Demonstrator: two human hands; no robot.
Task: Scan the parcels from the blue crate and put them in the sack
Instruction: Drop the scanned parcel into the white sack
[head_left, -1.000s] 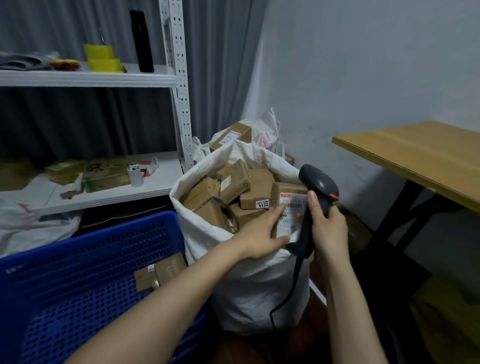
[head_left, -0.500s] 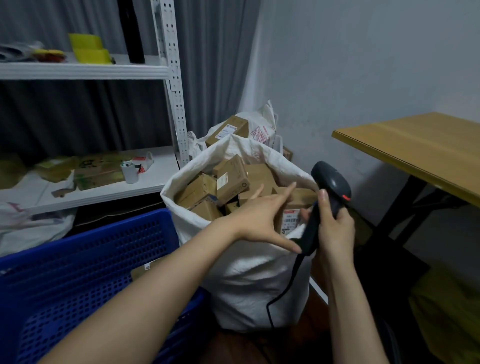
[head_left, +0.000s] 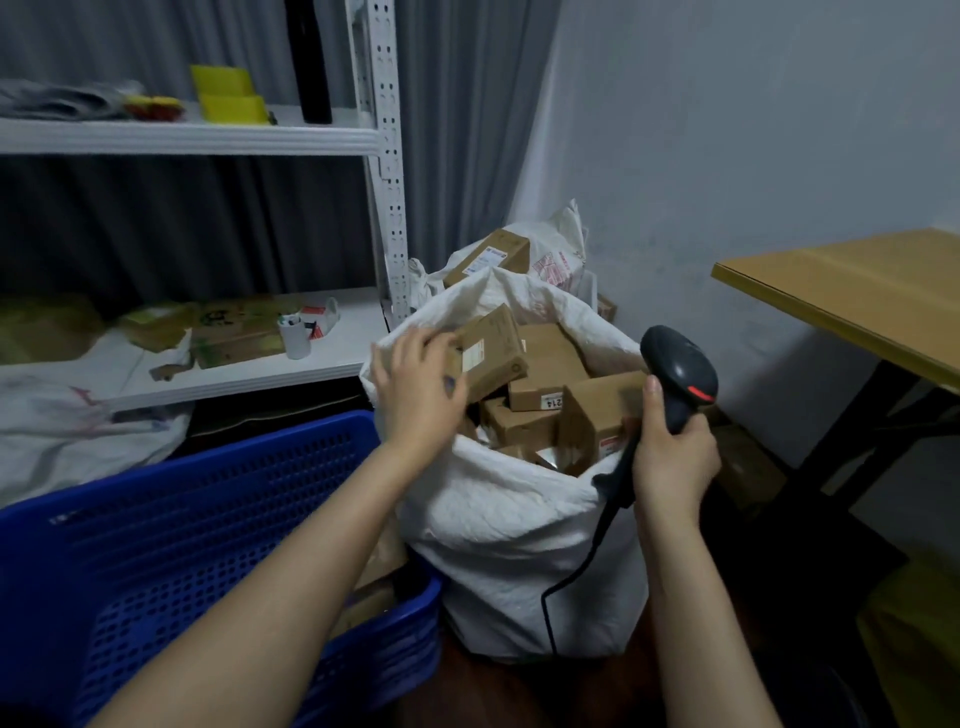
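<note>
From my remote seat I saw the white sack standing on the floor just beside the blue crate, packed to its mouth with cardboard parcels. The left hand was over the sack's left rim, its fingers laid across the near end of a tilted parcel that leaned on the others. Motion blur hid the grip, so I could not tell whether it pinched the box or only touched it. The right hand was at the sack's right rim, its grip wrapped round the handle of a dark barcode scanner, whose cable trailed down the sack's front. Just beside the scanner an upright parcel stood inside the sack. In the crate, brown cardboard showed beside the left forearm. A second sack sat behind, near the white shelf rack.
</note>
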